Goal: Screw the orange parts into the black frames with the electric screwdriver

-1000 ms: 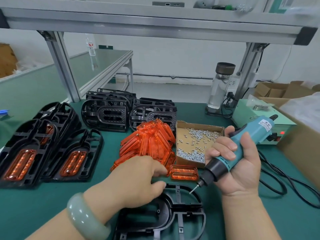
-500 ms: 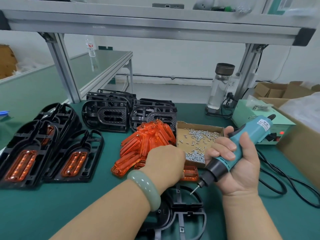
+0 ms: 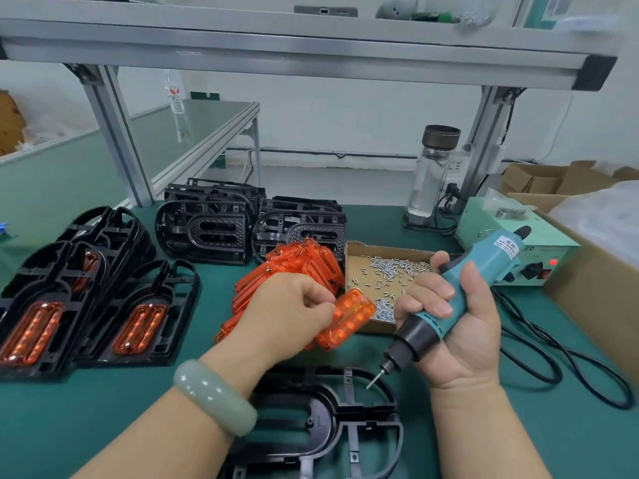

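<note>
My left hand [image 3: 287, 312] pinches one orange part [image 3: 349, 319] and holds it lifted and tilted just in front of the pile of orange parts [image 3: 297, 267]. My right hand [image 3: 456, 326] grips the teal electric screwdriver [image 3: 460, 295], its bit pointing down-left over the far rim of an empty black frame [image 3: 325, 423] lying flat on the mat in front of me. The bit does not touch the frame. My left forearm covers the frame's left side.
Black frames fitted with orange parts [image 3: 86, 305] lie at the left. Empty black frames [image 3: 249, 223] stand stacked at the back. A cardboard tray of screws [image 3: 387, 271], a power unit [image 3: 518, 250], black cables [image 3: 553, 357], a glass bottle [image 3: 432, 171] and cardboard boxes [image 3: 587, 271] sit to the right.
My left hand moved from the black frame up to the orange pile, took one orange part that lay on the mat and lifted it. The screwdriver hand stayed nearly still.
</note>
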Demonstrator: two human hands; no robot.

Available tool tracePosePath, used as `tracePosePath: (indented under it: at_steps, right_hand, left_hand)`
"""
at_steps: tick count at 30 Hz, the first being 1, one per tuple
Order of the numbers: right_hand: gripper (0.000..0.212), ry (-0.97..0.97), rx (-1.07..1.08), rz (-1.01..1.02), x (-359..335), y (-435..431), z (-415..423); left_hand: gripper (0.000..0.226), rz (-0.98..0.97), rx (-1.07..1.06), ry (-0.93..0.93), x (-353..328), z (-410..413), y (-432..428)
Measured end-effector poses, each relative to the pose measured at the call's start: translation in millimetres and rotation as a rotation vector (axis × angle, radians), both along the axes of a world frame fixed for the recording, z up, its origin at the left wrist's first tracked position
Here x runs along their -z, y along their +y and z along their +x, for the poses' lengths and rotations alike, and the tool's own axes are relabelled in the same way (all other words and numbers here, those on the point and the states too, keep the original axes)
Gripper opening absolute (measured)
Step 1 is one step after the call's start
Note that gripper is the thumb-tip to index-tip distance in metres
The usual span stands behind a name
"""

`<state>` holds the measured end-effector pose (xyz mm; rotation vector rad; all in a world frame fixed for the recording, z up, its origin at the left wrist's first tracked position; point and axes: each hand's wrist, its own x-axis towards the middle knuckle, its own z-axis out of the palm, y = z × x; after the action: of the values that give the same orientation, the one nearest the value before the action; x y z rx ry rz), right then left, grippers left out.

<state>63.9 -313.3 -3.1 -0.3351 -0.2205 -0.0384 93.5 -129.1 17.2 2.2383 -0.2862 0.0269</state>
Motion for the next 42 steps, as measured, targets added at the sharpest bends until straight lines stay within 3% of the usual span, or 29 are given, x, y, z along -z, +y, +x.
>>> tracePosePath:
  at_steps: [8, 17, 20, 23, 26, 30, 32, 34, 37, 42]
  right_hand:
    - [0.05, -0.019, -0.083, -0.006, 1, 9, -1]
    - [0.046, -0.024, -0.2, -0.023, 3, 26, -4]
    - [0.046, -0.022, -0.198, -0.038, 3, 26, -4]
    - [0.044, -0.022, -0.212, -0.016, 4, 26, -3]
    - [0.043, -0.017, -0.219, -0.008, 4, 27, -3]
    - [0.044, -0.013, -0.224, -0.022, 4, 28, -4]
    - [0.043, -0.015, -0.225, -0.026, 4, 29, -4]
    - [0.043, -0.017, -0.228, -0.021, 4, 29, -5]
    - [0.043, -0.008, -0.218, -0.025, 4, 31, -4]
    - [0.043, 0.008, -0.223, -0.014, 4, 30, -4]
  left_hand:
    - [0.017, -0.275, -0.071, -0.019, -6, -12, 10]
    - [0.02, -0.259, -0.024, -0.225, -3, -25, 3]
    - [0.019, -0.33, -0.008, -0.175, -3, -27, 6]
    - [0.017, -0.48, 0.002, -0.013, -6, -28, 9]
    - [0.04, -0.515, 0.087, 0.117, -8, -27, 11]
    - [0.079, -0.39, 0.261, 0.159, -8, -26, 16]
    - [0.07, -0.313, 0.289, 0.15, -8, -27, 15]
    - [0.048, -0.308, 0.228, 0.148, -9, -28, 13]
    - [0.022, -0.429, 0.012, 0.123, -7, -24, 10]
    - [0.014, -0.626, -0.167, 0.072, 1, -22, 8]
